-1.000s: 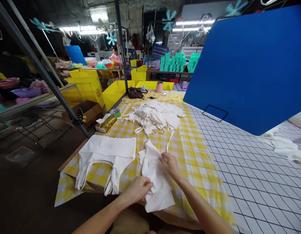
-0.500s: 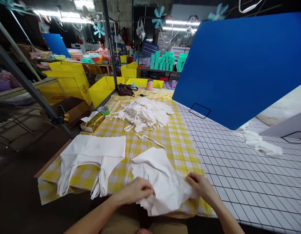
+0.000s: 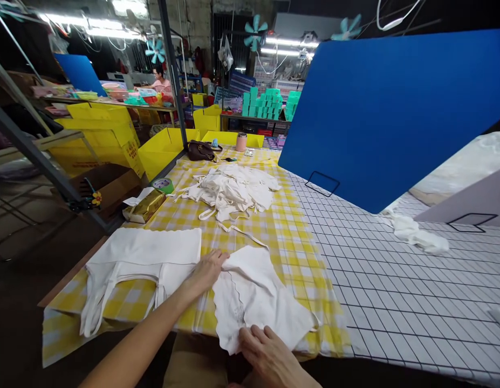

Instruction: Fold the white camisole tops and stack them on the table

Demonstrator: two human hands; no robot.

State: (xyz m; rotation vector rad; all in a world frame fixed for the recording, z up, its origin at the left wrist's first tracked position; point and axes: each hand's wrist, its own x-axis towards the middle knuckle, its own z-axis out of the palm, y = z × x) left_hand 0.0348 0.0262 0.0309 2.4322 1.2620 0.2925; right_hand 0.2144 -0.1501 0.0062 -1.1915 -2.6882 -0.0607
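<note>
A white strappy top (image 3: pixel 260 288) with a scalloped edge lies partly spread on the table in front of me, one thin strap trailing from its upper side. At its upper left corner, my left hand (image 3: pixel 211 267) has its fingers closed on the fabric. My right hand (image 3: pixel 264 347) pinches the near edge, close to some small printed text; its thumb is mostly hidden. To the left, several similar white tops (image 3: pixel 148 248) are laid flat together with straps toward me. Farther back rises a loose heap of white tops (image 3: pixel 235 188).
A yellow checked cloth (image 3: pixel 300 258) covers the table. Beyond it stand a dark bag (image 3: pixel 201 151) and a pink cup (image 3: pixel 241 141). Green tape (image 3: pixel 163 186) and a gold packet (image 3: pixel 145 206) sit at the left edge. A large blue board (image 3: pixel 387 118) leans at right.
My left hand has moved up to the top's upper left corner. My right hand has gone from its right end to the near edge. The fabric now lies flatter.
</note>
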